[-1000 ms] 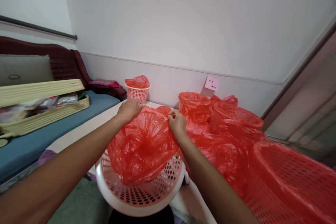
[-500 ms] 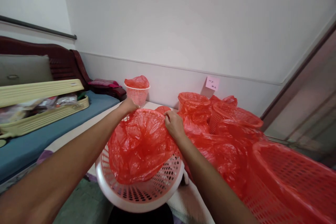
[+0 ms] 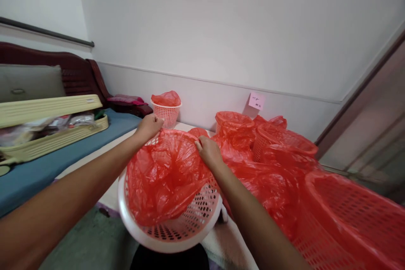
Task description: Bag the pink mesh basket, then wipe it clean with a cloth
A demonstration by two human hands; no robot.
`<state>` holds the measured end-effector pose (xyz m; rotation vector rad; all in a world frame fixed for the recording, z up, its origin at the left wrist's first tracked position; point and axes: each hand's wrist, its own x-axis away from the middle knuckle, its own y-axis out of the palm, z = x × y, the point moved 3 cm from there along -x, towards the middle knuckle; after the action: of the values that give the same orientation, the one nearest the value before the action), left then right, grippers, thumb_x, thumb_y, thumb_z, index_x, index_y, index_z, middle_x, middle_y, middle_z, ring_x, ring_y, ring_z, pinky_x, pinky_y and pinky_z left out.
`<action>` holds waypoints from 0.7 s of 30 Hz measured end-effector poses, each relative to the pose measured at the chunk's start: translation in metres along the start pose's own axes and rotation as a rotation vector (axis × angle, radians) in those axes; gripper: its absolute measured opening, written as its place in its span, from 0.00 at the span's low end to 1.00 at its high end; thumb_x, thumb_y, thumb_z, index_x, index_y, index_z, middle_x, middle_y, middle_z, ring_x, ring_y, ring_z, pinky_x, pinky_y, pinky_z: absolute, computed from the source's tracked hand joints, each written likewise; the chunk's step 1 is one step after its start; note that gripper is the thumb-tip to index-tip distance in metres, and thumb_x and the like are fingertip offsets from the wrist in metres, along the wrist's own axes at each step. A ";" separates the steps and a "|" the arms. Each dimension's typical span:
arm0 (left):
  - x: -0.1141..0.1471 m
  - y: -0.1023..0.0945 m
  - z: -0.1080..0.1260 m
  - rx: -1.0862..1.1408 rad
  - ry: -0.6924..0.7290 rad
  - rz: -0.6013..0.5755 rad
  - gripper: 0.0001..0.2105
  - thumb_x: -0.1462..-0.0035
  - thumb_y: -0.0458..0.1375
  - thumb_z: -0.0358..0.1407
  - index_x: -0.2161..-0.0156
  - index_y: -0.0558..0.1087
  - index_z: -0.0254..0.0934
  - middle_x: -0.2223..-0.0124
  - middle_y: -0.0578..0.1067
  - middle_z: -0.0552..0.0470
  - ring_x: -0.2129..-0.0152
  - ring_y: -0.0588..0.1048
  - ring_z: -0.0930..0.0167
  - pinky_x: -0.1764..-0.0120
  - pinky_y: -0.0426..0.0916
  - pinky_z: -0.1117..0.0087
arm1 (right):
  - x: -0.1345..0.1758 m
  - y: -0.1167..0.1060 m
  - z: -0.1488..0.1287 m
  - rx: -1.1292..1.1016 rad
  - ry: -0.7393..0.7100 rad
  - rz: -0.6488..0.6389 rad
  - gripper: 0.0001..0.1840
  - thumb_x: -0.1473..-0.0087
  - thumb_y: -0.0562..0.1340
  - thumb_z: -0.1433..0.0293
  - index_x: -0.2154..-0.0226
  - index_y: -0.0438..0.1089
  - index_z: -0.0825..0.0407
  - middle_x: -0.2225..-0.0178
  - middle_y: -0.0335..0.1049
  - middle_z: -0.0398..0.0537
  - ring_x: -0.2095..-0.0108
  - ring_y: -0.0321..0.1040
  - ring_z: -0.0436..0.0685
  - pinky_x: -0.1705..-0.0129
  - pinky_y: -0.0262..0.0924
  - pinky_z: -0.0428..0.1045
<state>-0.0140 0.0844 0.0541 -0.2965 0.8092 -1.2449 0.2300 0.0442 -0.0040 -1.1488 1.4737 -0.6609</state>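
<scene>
A white perforated plastic basket point(image 3: 169, 245) stands tilted toward me in the centre, above a black surface. Inside it a thin red plastic bag point(image 3: 167, 177) hangs loosely, its far edge drawn over the basket's far rim. My left hand point(image 3: 149, 127) is closed on the bag's edge at the far left of that rim. At the far right of the rim, my right hand point(image 3: 209, 152) pinches the bag's edge between thumb and fingers. Along the near side the rim is bare and the bag lies slack below it.
Several bag-lined baskets point(image 3: 236, 120) crowd the right side, with one large basket point(image 3: 354, 219) nearest. A small white basket point(image 3: 166, 114) stands by the wall. To the left, an open cream suitcase point(image 3: 53, 139) lies on a blue mattress point(image 3: 123, 121). A pink note point(image 3: 256, 101) is on the wall.
My left hand has moved slightly left and up along the far rim. The bag has spread further left over the rim there. My right hand has shifted only a little.
</scene>
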 end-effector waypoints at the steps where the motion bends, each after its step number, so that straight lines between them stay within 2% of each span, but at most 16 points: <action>1: 0.007 -0.006 0.000 -0.044 0.043 0.026 0.12 0.43 0.54 0.42 0.73 0.66 0.38 0.75 0.70 0.54 0.76 0.69 0.69 0.72 0.56 0.67 | 0.001 0.001 0.003 0.013 0.017 -0.005 0.15 0.36 0.52 0.62 0.61 0.70 0.52 0.61 0.76 0.52 0.63 0.71 0.58 0.66 0.51 0.49; 3: 0.026 -0.018 0.000 -0.121 0.142 0.031 0.11 0.42 0.54 0.44 0.71 0.66 0.39 0.72 0.71 0.54 0.74 0.68 0.69 0.70 0.56 0.67 | 0.002 0.003 0.010 0.034 0.051 -0.014 0.15 0.35 0.51 0.63 0.60 0.70 0.53 0.61 0.76 0.53 0.62 0.72 0.58 0.65 0.52 0.49; 7: 0.064 -0.033 -0.003 -0.318 0.314 -0.065 0.12 0.41 0.55 0.45 0.66 0.70 0.38 0.65 0.71 0.49 0.68 0.69 0.65 0.66 0.58 0.65 | 0.005 0.006 0.016 0.058 0.086 -0.031 0.17 0.35 0.50 0.63 0.59 0.70 0.54 0.59 0.76 0.54 0.60 0.72 0.59 0.63 0.55 0.49; 10: 0.083 -0.033 0.003 -0.630 0.477 -0.152 0.15 0.40 0.55 0.45 0.61 0.72 0.33 0.58 0.71 0.39 0.59 0.69 0.54 0.62 0.60 0.60 | 0.005 0.006 0.008 0.069 0.084 -0.040 0.17 0.34 0.50 0.62 0.57 0.70 0.53 0.58 0.76 0.54 0.59 0.72 0.60 0.61 0.56 0.50; 13: 0.095 -0.028 0.012 -0.738 0.531 -0.235 0.09 0.41 0.56 0.38 0.66 0.73 0.32 0.59 0.71 0.35 0.57 0.68 0.49 0.60 0.59 0.56 | 0.005 0.005 -0.002 0.079 0.081 -0.047 0.17 0.34 0.50 0.62 0.57 0.70 0.53 0.57 0.76 0.55 0.59 0.73 0.60 0.60 0.57 0.50; 15: 0.101 -0.025 0.016 -0.593 0.421 -0.255 0.05 0.43 0.54 0.31 0.69 0.70 0.35 0.64 0.71 0.39 0.61 0.69 0.53 0.62 0.58 0.58 | 0.006 0.005 -0.005 0.086 0.086 -0.050 0.17 0.34 0.50 0.62 0.57 0.69 0.53 0.57 0.76 0.55 0.59 0.73 0.61 0.60 0.57 0.51; 17: 0.106 -0.021 0.015 -0.339 0.241 -0.271 0.04 0.48 0.56 0.28 0.72 0.67 0.38 0.69 0.69 0.47 0.68 0.69 0.59 0.64 0.56 0.61 | 0.007 0.005 -0.005 0.093 0.097 -0.051 0.17 0.34 0.50 0.63 0.57 0.69 0.53 0.57 0.76 0.56 0.59 0.73 0.61 0.60 0.58 0.51; 19: 0.110 -0.017 0.012 -0.086 0.080 -0.306 0.09 0.53 0.61 0.29 0.75 0.64 0.40 0.75 0.66 0.53 0.74 0.66 0.66 0.67 0.54 0.64 | 0.009 0.005 -0.003 0.098 0.103 -0.051 0.17 0.34 0.50 0.63 0.56 0.69 0.53 0.57 0.76 0.56 0.58 0.73 0.62 0.61 0.58 0.51; 21: 0.111 -0.011 0.012 0.084 -0.039 -0.362 0.11 0.53 0.63 0.33 0.77 0.63 0.40 0.78 0.65 0.56 0.78 0.63 0.69 0.71 0.54 0.67 | 0.010 0.005 0.000 0.101 0.107 -0.050 0.17 0.34 0.50 0.62 0.56 0.69 0.53 0.57 0.76 0.56 0.58 0.73 0.61 0.62 0.58 0.51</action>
<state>-0.0039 -0.0241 0.0266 -0.4103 0.6856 -1.6026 0.2290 0.0367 -0.0127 -1.0894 1.4875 -0.8335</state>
